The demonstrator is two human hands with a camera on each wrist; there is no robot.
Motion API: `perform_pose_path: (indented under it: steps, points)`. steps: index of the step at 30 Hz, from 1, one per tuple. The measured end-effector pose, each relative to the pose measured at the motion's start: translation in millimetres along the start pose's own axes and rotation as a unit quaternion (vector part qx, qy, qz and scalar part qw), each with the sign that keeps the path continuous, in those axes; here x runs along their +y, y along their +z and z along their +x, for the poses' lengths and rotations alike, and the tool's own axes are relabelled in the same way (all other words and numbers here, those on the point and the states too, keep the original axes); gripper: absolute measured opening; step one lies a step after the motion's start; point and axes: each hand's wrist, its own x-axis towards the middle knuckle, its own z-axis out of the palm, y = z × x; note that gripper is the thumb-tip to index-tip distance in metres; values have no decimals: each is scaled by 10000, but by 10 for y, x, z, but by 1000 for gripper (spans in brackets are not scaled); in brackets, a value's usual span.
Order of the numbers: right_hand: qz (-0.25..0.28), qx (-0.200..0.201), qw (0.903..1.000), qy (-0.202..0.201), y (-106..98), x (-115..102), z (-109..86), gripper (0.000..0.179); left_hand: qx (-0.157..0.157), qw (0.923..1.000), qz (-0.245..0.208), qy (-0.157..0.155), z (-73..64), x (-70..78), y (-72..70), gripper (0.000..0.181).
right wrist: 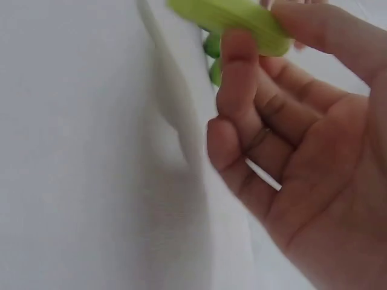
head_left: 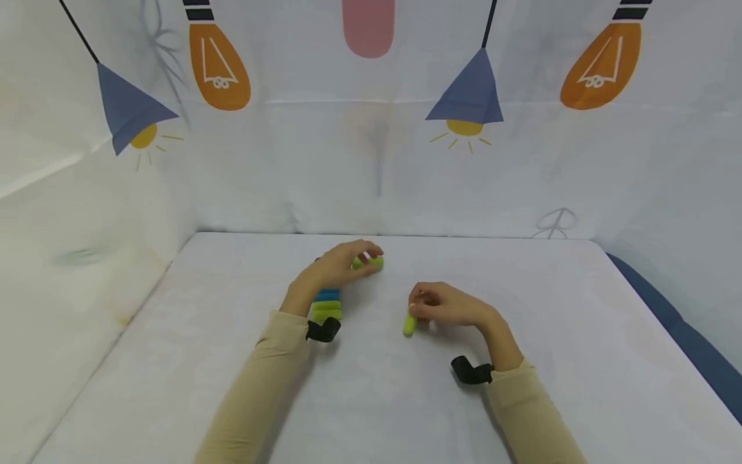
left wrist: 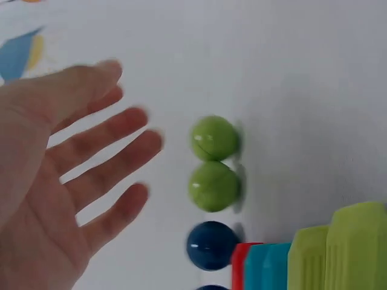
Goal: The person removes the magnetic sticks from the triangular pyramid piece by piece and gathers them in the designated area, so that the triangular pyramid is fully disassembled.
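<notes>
My left hand (head_left: 342,264) hovers over the back of the table with its fingers loosely spread and nothing in them. Just beyond its fingertips in the left wrist view lie two glossy green balls (left wrist: 214,139), side by side. A dark blue ball (left wrist: 211,246) sits beside them, with part of another at the frame's bottom edge. My right hand (head_left: 446,303) pinches a yellow-green, ribbed stick-shaped block (right wrist: 236,21) between thumb and fingers. In the head view that block (head_left: 409,324) points down toward the table, right of centre.
Beneath my left wrist is a row of blocks: yellow-green ones (head_left: 327,310), blue ones (head_left: 327,294), and a red one (left wrist: 239,266) partly hidden. The white table (head_left: 371,399) ends at a printed white cloth (head_left: 324,161) behind. Dark blue material (head_left: 666,309) shows past the right edge.
</notes>
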Motion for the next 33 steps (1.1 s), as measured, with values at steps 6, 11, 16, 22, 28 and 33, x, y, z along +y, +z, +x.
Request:
perform_pose_path:
  steps: [6,11,16,22,28,33]
  points:
    - [429,460,9960,-637,-52,-99,-19,14,-149,9983,-44,561,-252,289,64,31]
    - [500,734,9892,-1165,-42,-217,-44,12,154,9955,120,929,-291,450,150,30]
    - [401,840,9876,-1268,14,-301,-37,13,316,9932,300,1078,-311,470,186,25]
    - [191,605,9927,-1028,66,-312,-4,11,-133,9957,220,888,-382,410,107,12]
    - [-217,398,9962,-743,68,-263,17,13,-650,9968,368,299,-500,236,-43,8]
    - [-435,380,9967,-565,71,-240,11,14,-1037,9937,210,-379,-625,137,-181,9]
